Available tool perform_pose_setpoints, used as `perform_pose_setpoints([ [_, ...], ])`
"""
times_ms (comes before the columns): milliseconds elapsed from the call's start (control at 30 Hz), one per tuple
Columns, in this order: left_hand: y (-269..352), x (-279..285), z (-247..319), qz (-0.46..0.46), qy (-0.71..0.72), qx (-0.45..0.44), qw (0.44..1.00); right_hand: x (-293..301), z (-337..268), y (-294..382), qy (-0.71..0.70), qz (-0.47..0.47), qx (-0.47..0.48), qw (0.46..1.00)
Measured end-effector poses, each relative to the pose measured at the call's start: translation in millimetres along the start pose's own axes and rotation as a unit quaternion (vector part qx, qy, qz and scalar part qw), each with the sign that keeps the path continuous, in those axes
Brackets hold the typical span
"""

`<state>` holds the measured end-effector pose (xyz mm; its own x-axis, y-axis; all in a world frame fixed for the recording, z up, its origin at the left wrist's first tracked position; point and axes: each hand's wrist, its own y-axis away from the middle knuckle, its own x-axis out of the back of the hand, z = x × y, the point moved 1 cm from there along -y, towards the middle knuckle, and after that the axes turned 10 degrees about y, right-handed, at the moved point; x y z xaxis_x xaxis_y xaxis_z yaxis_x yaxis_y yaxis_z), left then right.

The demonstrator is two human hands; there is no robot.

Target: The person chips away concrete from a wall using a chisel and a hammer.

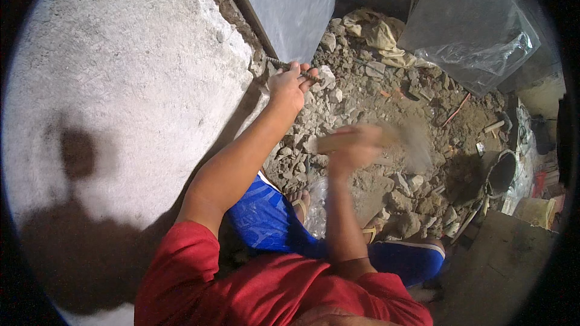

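Note:
My left hand grips a short ribbed steel bar, apparently a piece of rebar used like a chisel. Its far end points at the broken edge of the rough plastered wall, and whether the tip touches is too small to tell. In my right hand is a hammer with a wooden handle, held apart from the bar, to its lower right. Motion blurs the hammer's head to a grey smear. Broken rubble lies on the ground below both hands.
The pale wall fills the left side. A grey panel stands beyond its broken edge. Upper right are a crumpled cloth sack and a plastic-covered sheet. A round container and a flat board lie right.

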<state>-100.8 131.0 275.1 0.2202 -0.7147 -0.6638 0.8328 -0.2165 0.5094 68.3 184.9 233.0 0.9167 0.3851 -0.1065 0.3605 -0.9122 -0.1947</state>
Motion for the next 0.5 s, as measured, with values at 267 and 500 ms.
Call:
perform_pose_setpoints([
  [267,16,25,24,0.046,-0.108,0.008,0.993,-15,-41,11,-0.068,-0.228,-0.254,0.937],
  [500,84,7,-10,-0.015,-0.165,0.155,0.974,46,-25,-52,-0.008,-0.029,-0.241,0.97],
])
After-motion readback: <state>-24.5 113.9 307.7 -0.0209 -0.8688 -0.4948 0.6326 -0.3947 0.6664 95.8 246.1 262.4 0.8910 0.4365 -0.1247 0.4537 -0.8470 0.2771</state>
